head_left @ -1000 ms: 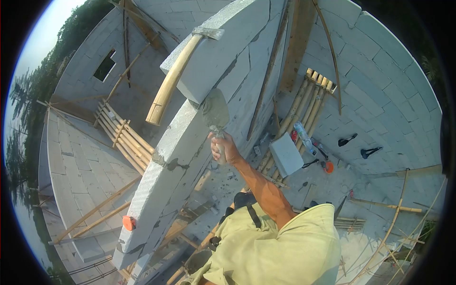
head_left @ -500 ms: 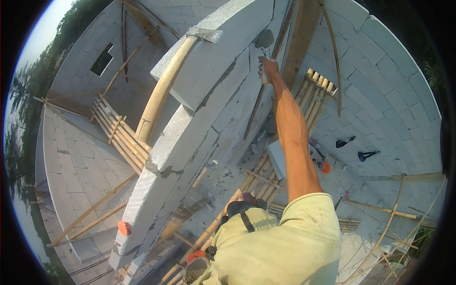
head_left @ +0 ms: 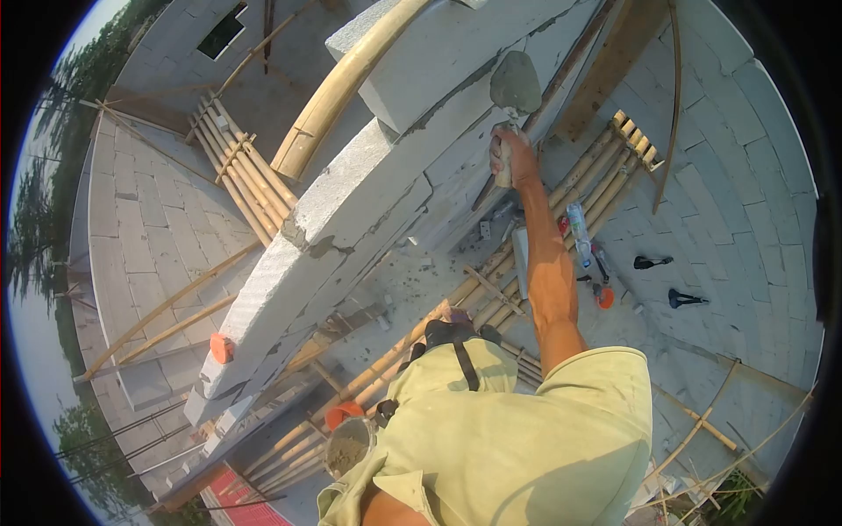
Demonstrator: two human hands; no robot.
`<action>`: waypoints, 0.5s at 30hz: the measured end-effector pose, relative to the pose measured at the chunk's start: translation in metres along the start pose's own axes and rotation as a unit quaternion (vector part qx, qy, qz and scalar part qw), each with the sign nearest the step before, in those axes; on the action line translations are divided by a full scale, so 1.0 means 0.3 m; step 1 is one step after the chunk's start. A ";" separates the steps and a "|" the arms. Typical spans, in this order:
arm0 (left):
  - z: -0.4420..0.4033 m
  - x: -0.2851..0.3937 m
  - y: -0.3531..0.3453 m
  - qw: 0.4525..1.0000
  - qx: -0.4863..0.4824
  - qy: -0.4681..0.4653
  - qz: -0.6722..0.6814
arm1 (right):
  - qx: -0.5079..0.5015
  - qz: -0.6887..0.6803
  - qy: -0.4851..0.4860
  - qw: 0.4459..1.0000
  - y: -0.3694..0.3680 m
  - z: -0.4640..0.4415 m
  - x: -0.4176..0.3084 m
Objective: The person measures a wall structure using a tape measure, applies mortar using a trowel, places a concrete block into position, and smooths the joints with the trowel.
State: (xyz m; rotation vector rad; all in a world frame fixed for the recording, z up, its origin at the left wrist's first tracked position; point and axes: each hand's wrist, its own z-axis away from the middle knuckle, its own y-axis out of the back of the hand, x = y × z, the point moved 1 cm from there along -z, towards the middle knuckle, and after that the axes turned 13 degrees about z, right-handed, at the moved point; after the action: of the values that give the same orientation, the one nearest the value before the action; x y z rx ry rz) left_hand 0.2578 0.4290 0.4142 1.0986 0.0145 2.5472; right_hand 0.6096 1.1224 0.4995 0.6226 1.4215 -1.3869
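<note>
My right hand grips the handle of a trowel, whose grey, mortar-coated blade lies at or close to the side face of the pale block wall. Whether the blade touches the wall cannot be told. My left hand is out of sight; only part of that arm shows at the bottom edge. A wooden-handled hammer rests on the upper block, its head mostly cut off by the top edge. Grey mortar marks the joints between blocks. An orange object sits on the wall's lower end.
Bamboo poles form a platform to the right, with a plastic bottle on it. A bucket of mortar hangs or stands near my body. More bamboo lies beyond the wall on the left.
My right hand first moved up along the wall with the trowel, then appears slightly lower and further right. The view has shifted, bringing the mortar bucket fully into sight and cutting off the hammer head.
</note>
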 end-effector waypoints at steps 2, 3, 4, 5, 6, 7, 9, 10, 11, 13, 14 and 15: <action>0.017 0.002 0.018 1.000 0.009 0.005 0.019 | -0.028 -0.063 -0.023 0.997 -0.089 0.135 0.093; 0.024 0.005 0.030 0.999 0.013 0.008 0.028 | -0.019 -0.098 -0.052 0.994 -0.147 0.214 0.163; 0.029 0.004 0.040 0.999 0.016 0.010 0.036 | -0.002 -0.116 -0.090 0.989 -0.197 0.292 0.231; 0.032 0.001 0.059 0.999 0.020 0.013 0.043 | 0.017 -0.134 -0.127 0.983 -0.241 0.362 0.302; 0.035 -0.005 0.076 0.998 0.025 0.015 0.050 | 0.020 -0.138 -0.143 0.980 -0.273 0.420 0.375; 0.042 -0.013 0.102 0.998 0.032 0.019 0.056 | 0.024 -0.142 -0.159 0.977 -0.303 0.465 0.450; 0.048 -0.024 0.145 0.996 0.046 0.028 0.067 | 0.047 -0.173 -0.179 0.967 -0.361 0.513 0.577; 0.047 -0.031 0.170 0.996 0.050 0.032 0.069 | 0.050 -0.173 -0.180 0.967 -0.397 0.514 0.615; 0.049 -0.041 0.192 0.995 0.053 0.035 0.072 | 0.082 -0.160 -0.196 0.964 -0.428 0.503 0.648; 0.053 -0.051 0.224 0.994 0.058 0.042 0.078 | 0.114 -0.147 -0.210 0.960 -0.493 0.465 0.665; 0.051 -0.054 0.242 0.994 0.063 0.045 0.081 | 0.135 -0.101 -0.187 0.968 -0.526 0.438 0.660; 0.052 -0.060 0.265 0.993 0.067 0.045 0.085 | 0.156 -0.055 -0.163 0.973 -0.556 0.409 0.650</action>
State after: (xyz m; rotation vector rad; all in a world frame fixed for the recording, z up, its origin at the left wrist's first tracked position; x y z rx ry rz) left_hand 0.2542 0.3468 0.4245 1.0739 0.1224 2.7810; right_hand 0.4294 0.9187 0.4159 0.4886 0.9965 -1.7323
